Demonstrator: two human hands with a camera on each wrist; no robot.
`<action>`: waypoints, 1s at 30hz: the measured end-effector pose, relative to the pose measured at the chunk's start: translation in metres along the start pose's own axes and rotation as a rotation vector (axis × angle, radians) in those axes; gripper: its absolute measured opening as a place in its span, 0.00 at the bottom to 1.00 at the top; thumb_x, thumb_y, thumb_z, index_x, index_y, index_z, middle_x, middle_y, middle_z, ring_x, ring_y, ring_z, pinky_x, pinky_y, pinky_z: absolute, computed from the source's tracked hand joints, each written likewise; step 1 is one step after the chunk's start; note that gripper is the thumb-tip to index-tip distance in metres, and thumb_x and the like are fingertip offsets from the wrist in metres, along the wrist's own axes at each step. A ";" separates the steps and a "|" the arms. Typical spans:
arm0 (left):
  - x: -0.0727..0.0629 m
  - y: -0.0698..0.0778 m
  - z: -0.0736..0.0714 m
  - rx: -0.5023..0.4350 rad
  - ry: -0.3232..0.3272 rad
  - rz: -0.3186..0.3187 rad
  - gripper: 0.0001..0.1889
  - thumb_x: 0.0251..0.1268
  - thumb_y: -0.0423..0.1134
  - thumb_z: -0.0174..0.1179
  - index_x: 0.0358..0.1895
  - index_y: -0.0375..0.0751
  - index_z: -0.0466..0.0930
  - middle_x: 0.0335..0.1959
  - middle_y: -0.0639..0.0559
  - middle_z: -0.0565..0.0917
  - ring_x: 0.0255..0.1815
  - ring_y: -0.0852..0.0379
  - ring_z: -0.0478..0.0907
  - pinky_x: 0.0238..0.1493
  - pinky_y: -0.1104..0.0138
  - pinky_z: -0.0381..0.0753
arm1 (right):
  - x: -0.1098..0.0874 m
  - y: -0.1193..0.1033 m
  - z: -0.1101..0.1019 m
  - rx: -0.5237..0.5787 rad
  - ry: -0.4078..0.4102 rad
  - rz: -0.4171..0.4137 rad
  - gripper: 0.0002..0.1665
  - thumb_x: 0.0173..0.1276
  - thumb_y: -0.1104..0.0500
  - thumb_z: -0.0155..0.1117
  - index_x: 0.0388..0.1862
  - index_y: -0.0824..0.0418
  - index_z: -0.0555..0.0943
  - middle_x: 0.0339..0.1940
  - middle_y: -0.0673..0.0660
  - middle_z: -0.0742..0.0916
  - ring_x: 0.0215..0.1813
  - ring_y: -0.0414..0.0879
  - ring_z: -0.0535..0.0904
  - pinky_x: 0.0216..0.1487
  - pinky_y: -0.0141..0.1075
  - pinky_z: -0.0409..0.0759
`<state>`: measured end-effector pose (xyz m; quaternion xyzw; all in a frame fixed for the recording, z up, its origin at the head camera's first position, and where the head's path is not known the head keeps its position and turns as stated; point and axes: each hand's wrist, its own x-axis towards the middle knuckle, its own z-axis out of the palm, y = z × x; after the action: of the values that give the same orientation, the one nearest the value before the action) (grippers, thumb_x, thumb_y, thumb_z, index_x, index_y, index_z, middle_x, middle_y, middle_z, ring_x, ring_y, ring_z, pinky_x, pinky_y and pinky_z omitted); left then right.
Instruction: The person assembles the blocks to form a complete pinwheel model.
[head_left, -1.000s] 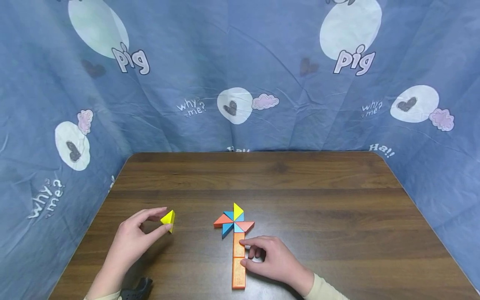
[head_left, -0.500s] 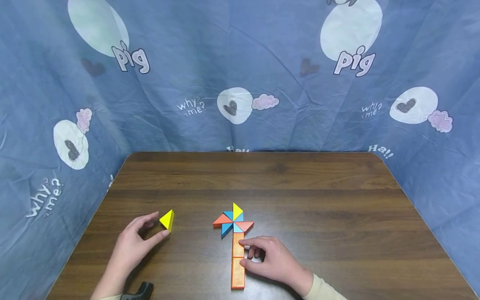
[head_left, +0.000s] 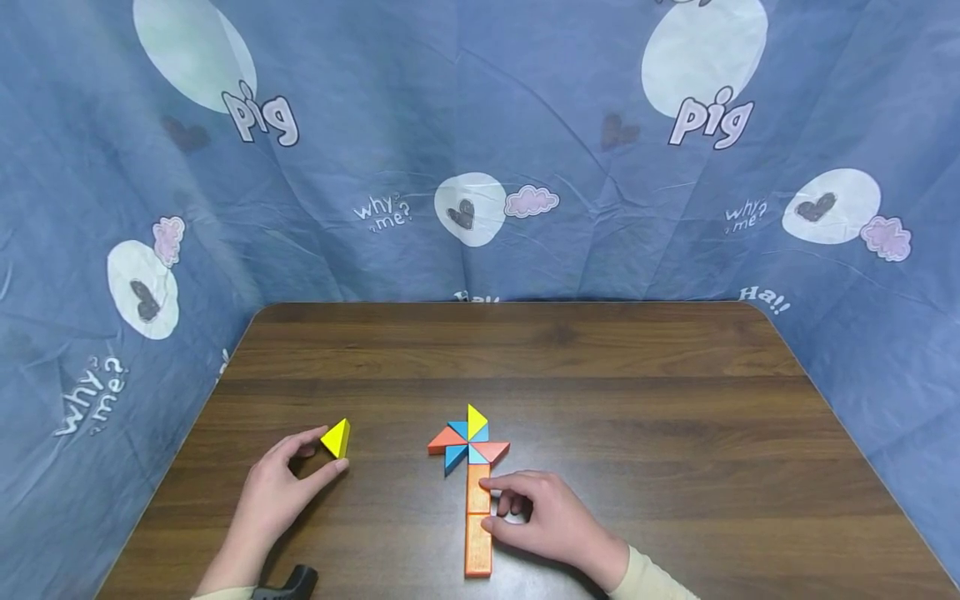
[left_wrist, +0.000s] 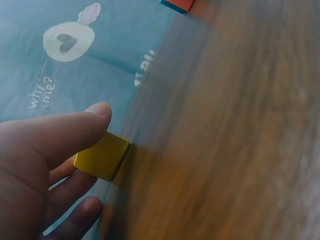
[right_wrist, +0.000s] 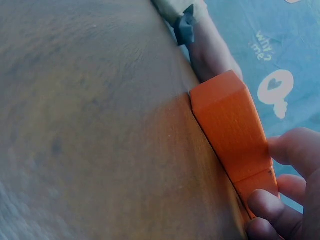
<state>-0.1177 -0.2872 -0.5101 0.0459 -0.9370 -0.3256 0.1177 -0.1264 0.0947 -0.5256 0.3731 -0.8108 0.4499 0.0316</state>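
Note:
In the head view, a yellow triangular block stands on the table at left. My left hand has its thumb and fingers on opposite sides of this block, pinching it lightly; the left wrist view shows the yellow block between thumb and fingers. To the right lies a flat pinwheel of yellow, blue and coral triangular blocks. Two orange rectangular blocks run end to end below it like a stem. My right hand touches their right side, index fingertip on the upper block and thumb on the lower.
The brown wooden table extends around the blocks. A blue printed cloth hangs behind and at both sides. A dark strap piece sits at my left wrist.
My left fingers have come off the yellow block, backed away slightly, then closed in on it again with a lower hold. The right hand and the pinwheel have stayed put.

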 end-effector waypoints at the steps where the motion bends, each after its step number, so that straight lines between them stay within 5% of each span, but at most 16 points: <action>1: 0.000 0.000 0.001 0.001 0.004 0.001 0.33 0.51 0.58 0.74 0.59 0.44 0.81 0.49 0.45 0.83 0.47 0.48 0.78 0.45 0.51 0.73 | 0.000 0.000 0.000 -0.001 0.000 -0.001 0.21 0.59 0.54 0.75 0.52 0.54 0.85 0.27 0.39 0.82 0.29 0.30 0.76 0.34 0.22 0.74; 14: 0.000 -0.001 0.003 0.011 0.038 0.035 0.30 0.52 0.55 0.75 0.57 0.43 0.83 0.48 0.46 0.84 0.45 0.49 0.78 0.43 0.53 0.74 | 0.000 0.002 0.001 -0.006 0.017 -0.028 0.21 0.59 0.53 0.75 0.52 0.53 0.85 0.27 0.39 0.82 0.29 0.30 0.75 0.33 0.21 0.74; 24: 0.002 0.001 0.002 0.008 0.033 -0.059 0.33 0.51 0.60 0.73 0.55 0.42 0.83 0.43 0.46 0.86 0.44 0.46 0.81 0.46 0.48 0.74 | 0.000 0.001 0.001 0.000 0.006 -0.007 0.21 0.59 0.53 0.75 0.52 0.53 0.85 0.27 0.39 0.82 0.29 0.30 0.75 0.34 0.22 0.74; 30: -0.001 0.002 0.003 -0.016 0.068 -0.016 0.29 0.50 0.57 0.75 0.53 0.45 0.84 0.42 0.50 0.85 0.44 0.51 0.80 0.47 0.54 0.74 | 0.000 0.000 0.000 0.001 0.004 -0.003 0.21 0.60 0.53 0.75 0.53 0.53 0.85 0.28 0.39 0.82 0.30 0.31 0.76 0.34 0.23 0.75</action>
<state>-0.1175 -0.2838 -0.5113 0.0633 -0.9294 -0.3325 0.1471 -0.1264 0.0943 -0.5253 0.3733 -0.8100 0.4509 0.0339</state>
